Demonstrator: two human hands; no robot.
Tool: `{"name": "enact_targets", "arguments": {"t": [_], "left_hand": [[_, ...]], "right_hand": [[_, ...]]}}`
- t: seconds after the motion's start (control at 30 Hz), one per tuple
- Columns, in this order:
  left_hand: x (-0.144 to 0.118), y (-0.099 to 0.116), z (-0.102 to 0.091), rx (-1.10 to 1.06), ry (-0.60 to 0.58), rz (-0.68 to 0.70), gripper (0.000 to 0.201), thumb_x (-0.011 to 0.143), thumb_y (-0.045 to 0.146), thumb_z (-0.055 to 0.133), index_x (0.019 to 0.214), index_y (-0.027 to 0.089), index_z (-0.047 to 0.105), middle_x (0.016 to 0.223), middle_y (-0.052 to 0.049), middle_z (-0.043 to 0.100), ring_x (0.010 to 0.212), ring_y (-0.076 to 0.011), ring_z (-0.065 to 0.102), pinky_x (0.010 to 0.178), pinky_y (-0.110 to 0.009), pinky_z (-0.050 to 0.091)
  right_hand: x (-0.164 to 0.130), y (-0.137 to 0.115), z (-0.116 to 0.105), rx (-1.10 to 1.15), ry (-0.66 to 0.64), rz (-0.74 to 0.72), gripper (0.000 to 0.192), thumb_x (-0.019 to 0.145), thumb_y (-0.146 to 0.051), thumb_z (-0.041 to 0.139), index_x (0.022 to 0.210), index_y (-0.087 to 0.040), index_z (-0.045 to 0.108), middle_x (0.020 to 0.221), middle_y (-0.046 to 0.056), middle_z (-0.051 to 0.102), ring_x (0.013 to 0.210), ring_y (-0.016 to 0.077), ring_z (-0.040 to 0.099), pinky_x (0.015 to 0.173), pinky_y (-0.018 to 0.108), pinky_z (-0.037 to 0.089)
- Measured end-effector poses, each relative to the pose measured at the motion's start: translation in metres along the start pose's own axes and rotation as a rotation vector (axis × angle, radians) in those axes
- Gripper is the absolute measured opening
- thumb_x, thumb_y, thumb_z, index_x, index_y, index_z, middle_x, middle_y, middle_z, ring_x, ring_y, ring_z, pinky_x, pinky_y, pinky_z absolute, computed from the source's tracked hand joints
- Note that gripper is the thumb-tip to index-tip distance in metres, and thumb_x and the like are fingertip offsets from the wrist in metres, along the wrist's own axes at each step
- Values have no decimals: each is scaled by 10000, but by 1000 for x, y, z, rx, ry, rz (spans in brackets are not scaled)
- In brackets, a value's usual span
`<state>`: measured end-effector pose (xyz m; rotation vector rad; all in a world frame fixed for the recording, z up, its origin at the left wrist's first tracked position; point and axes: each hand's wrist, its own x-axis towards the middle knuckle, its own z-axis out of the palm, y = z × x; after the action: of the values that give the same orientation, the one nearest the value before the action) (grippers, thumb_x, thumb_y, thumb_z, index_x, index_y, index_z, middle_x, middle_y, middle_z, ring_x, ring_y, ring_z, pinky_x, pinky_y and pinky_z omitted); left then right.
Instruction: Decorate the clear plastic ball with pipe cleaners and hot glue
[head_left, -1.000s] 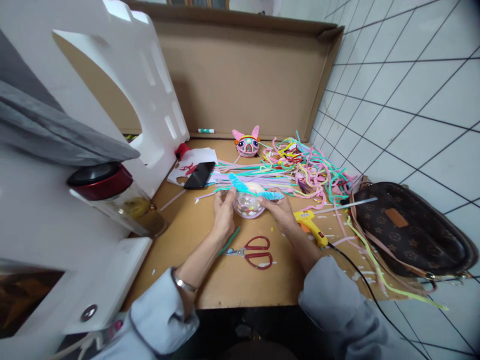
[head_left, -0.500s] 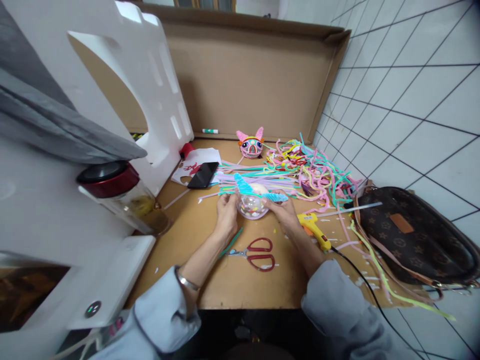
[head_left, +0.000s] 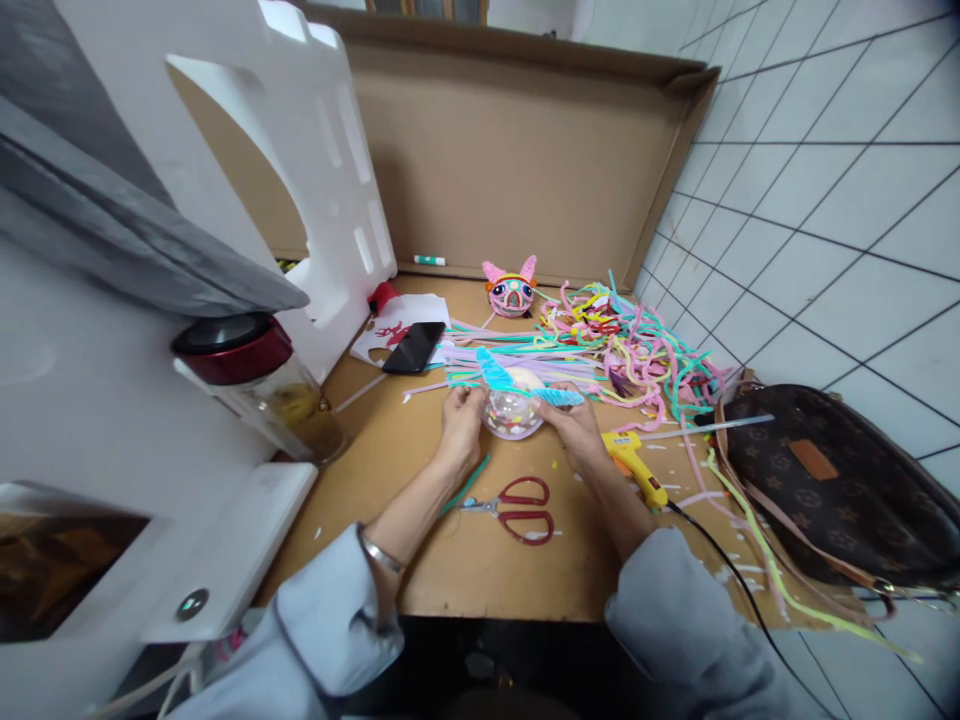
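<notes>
Between my two hands is a clear plastic ball (head_left: 513,414) with small coloured bits showing in it and two blue fuzzy ears standing out from its top. My left hand (head_left: 462,428) grips its left side, fingers closed. On the right side, my right hand (head_left: 571,425) pinches it by the base of the right blue ear (head_left: 559,397). Just below lie red-handled scissors (head_left: 517,508) and a short green pipe cleaner (head_left: 466,485). A finished-looking animal head with pink ears (head_left: 511,291) sits behind, against the cardboard.
Pipe cleaners (head_left: 630,340) lie in rows and a tangled heap behind my hands. A yellow glue gun (head_left: 636,470) with a black cord and a brown handbag (head_left: 840,480) are at right. At left stand a glass bottle (head_left: 281,400), a phone (head_left: 415,347) and a white foam panel (head_left: 341,150).
The whole view has shifted slightly, so things appear a little further right. Both hands keep their hold on the ball, with little visible movement.
</notes>
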<state>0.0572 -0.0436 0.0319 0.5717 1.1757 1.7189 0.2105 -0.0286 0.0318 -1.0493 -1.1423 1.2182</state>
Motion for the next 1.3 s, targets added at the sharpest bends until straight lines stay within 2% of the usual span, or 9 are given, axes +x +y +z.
{"name": "enact_targets", "arguments": {"t": [0.2,0.33,0.47,0.53,0.67,0.83,1.07,1.3], "left_hand": [[-2,9,1,-69,-22,-113,370,488,306,758,704,195,478,582,81,512,517,-79,473,539,-217,396],[-3,15,2,-136,21,-156,491,420,236,758,825,214,482,727,63,614,545,-93,538,519,-223,423],[-2,16,0,-95,-19,-159,510,437,250,771,857,228,483,719,75,595,511,-83,518,511,-216,408],[0,15,-1,-66,-41,-128,456,436,252,772,801,214,501,675,76,565,509,-76,501,522,-211,396],[5,11,-3,-15,-5,20,352,433,247,768,705,188,551,684,51,576,585,-87,520,602,-225,413],[9,9,-8,210,-47,173,143,544,282,689,602,181,605,673,6,601,682,-131,516,713,-262,413],[6,10,-11,390,-67,298,176,663,352,651,633,184,607,666,1,599,662,-142,507,702,-271,424],[5,12,-13,468,-75,367,145,699,339,621,698,194,608,688,4,618,671,-150,535,670,-258,443]], "right_hand": [[0,0,-1,23,2,24,490,495,-426,899,784,-225,558,652,-66,593,598,120,508,642,286,426],[1,3,-2,31,0,28,500,485,-426,912,778,-226,559,653,-67,599,598,124,519,646,292,441],[3,5,-3,41,6,28,502,481,-422,923,780,-222,574,673,-58,625,623,135,546,680,306,460],[4,6,-3,65,2,30,490,491,-411,922,782,-220,577,685,-56,634,644,139,563,711,314,469],[2,4,-2,99,-24,32,464,512,-395,909,787,-221,578,699,-54,646,677,146,580,742,316,472],[0,0,0,93,-18,14,455,508,-421,898,768,-221,583,716,-36,673,705,163,598,753,324,475],[0,-6,5,79,39,29,448,456,-389,880,721,-221,560,623,-70,595,606,116,510,651,275,424],[-1,-9,9,61,39,19,442,459,-377,861,726,-223,544,609,-75,593,593,112,506,634,269,434]]}}
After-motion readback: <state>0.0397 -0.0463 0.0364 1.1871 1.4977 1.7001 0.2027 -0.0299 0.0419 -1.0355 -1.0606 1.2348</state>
